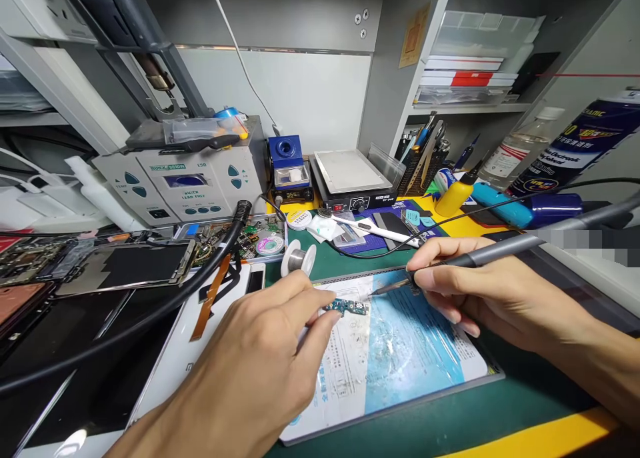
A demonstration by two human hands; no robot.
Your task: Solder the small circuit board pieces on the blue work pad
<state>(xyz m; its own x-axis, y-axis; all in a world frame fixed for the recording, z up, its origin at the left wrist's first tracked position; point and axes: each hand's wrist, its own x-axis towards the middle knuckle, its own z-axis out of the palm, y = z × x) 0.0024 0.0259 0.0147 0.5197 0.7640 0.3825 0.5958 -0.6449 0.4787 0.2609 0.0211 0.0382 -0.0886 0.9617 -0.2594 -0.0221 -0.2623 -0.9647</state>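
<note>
Between thumb and fingers, my left hand [280, 338] pinches one end of a small blue-green circuit board [353, 307]. My right hand [475, 285] is closed around a soldering iron [463, 259], held like a pen. The iron's tip [383, 289] points left, close to the free end of the board; whether they touch I cannot tell. Under both hands lies a plastic-covered booklet [400, 371] with white and blue print. A spool of solder wire [299, 258] stands just beyond my left hand.
A hot-air station [185, 178] stands at the back left, with its black hose [200, 271] crossing the left side. Behind the booklet are a heating plate [350, 178], a white brush [370, 228] and circuit boards [240, 238]. Bottles, including a yellow one [456, 195], line the right.
</note>
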